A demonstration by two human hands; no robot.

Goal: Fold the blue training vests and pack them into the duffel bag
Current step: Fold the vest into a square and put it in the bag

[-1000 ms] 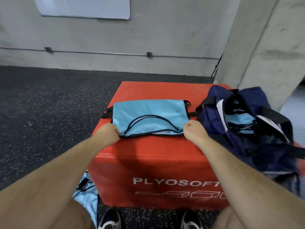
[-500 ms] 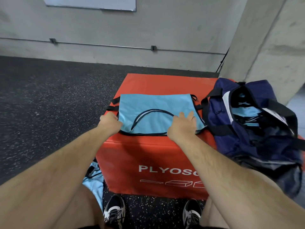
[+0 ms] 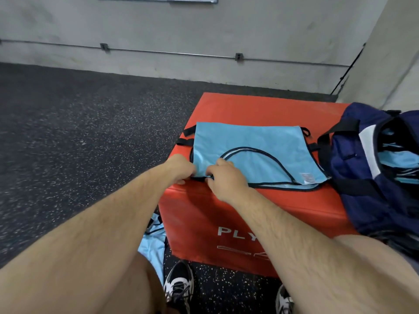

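Observation:
A light blue training vest (image 3: pixel 256 152) with black trim lies folded flat on top of the red foam box (image 3: pixel 249 109). My left hand (image 3: pixel 181 167) grips the vest's near left corner at the box's edge. My right hand (image 3: pixel 223 177) sits right beside it, fingers curled and pinching the same near edge. The navy duffel bag (image 3: pixel 362 168) stands open on the right side of the box, with several folded blue vests (image 3: pixel 405 159) inside it.
Another blue vest (image 3: pixel 154 243) lies on the floor left of the box, beside my knee. Dark speckled rubber flooring (image 3: pixel 79 132) stretches to the left. A concrete wall (image 3: pixel 204 30) runs behind and a pillar (image 3: pixel 392 53) rises at right. My shoes (image 3: pixel 179 284) stand before the box.
My right hand has slid left along the vest's near edge, from its right corner to beside my left hand. The left hand stays on the left corner.

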